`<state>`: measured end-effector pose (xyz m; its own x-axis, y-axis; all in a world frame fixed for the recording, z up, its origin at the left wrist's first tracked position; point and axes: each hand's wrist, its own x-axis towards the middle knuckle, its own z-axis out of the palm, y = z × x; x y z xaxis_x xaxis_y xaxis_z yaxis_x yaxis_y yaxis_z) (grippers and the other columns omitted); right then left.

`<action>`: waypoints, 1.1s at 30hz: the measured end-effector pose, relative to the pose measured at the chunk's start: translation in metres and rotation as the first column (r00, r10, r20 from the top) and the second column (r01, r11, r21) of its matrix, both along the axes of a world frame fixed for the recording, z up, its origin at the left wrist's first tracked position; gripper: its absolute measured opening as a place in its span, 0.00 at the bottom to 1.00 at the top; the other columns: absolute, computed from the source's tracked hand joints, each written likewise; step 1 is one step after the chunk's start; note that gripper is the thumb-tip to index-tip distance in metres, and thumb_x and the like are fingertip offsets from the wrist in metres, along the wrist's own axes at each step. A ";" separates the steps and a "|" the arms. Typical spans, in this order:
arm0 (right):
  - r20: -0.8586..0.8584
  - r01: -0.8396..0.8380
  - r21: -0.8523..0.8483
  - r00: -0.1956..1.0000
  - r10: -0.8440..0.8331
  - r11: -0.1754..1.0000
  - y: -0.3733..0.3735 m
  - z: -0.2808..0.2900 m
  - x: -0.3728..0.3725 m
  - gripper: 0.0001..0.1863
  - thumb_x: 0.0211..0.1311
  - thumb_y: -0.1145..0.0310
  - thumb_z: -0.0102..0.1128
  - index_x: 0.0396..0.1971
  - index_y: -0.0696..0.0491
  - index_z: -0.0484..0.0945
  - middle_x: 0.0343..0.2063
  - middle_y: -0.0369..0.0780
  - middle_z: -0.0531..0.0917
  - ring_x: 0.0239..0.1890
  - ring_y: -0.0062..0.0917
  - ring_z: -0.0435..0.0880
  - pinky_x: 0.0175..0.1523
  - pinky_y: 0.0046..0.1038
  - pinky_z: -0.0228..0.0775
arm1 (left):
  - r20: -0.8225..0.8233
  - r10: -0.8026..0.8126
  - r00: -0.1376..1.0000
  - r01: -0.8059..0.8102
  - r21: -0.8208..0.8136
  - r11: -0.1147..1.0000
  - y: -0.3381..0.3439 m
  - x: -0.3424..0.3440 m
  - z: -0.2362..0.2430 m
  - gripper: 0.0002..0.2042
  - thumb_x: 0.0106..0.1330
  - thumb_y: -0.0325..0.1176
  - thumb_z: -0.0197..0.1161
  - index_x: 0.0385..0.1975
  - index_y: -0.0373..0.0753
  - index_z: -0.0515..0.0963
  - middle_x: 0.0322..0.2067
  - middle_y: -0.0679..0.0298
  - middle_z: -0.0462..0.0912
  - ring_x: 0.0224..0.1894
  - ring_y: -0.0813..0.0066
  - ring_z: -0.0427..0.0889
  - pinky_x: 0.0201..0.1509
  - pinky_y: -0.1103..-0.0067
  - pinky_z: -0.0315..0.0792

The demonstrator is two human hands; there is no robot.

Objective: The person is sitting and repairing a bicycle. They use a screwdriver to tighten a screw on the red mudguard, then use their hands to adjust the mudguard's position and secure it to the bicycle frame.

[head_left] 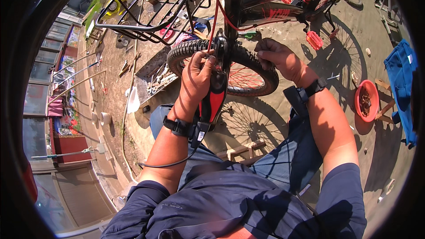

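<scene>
A black bicycle with red markings (pixel 261 0) stands in front of me, its front wheel's knobby tyre (pixel 190 48) between my hands. My left hand (pixel 198 74) is closed, thumb and fingers pinched at the lower end of a red cable (pixel 214 22) beside the fork (pixel 214 99). On the tyre's other side, my right hand (pixel 280 59) is raised with its fingers curled together. What its fingers hold, if anything, is too small to make out. The brake parts near the fork's top are partly hidden by my left fingers.
A black wire basket (pixel 152 28) juts out at the upper left. Several tools lie in a tray (pixel 144 82) left of the wheel. To the right are a red pedal (pixel 314 40), an orange-red bowl (pixel 358 102) with small parts, and a blue cloth-covered stool (pixel 400 68).
</scene>
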<state>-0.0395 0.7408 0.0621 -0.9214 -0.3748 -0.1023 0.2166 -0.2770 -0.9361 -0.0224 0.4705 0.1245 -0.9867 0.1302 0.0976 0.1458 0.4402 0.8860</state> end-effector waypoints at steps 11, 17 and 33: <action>0.134 0.159 0.119 0.976 -0.174 0.980 -0.030 0.008 0.001 0.13 0.69 0.59 0.64 0.36 0.54 0.79 0.20 0.30 0.75 0.20 0.13 0.71 0.25 0.18 0.59 | 0.041 -0.068 0.997 0.070 -0.047 0.996 -0.020 0.000 -0.005 0.16 0.75 0.32 0.59 0.58 0.33 0.73 0.32 0.68 0.80 0.34 0.85 0.76 0.40 0.85 0.72; -0.117 0.294 0.426 0.956 -0.270 0.856 -0.036 0.026 -0.008 0.22 0.58 0.53 0.71 0.31 0.60 0.81 0.23 0.38 0.82 0.25 0.22 0.78 0.33 0.28 0.71 | -0.024 -0.073 0.997 0.075 0.074 0.994 -0.027 -0.001 -0.023 0.17 0.73 0.36 0.61 0.57 0.36 0.74 0.29 0.62 0.83 0.29 0.80 0.79 0.36 0.78 0.75; 0.111 0.261 0.345 0.943 -0.315 0.902 -0.059 0.029 -0.020 0.21 0.70 0.55 0.58 0.27 0.59 0.77 0.18 0.38 0.80 0.14 0.22 0.77 0.22 0.26 0.69 | -0.160 -0.102 0.982 0.084 -0.112 0.990 -0.015 -0.001 -0.015 0.08 0.78 0.30 0.49 0.37 0.35 0.72 0.24 0.66 0.76 0.25 0.79 0.72 0.32 0.80 0.69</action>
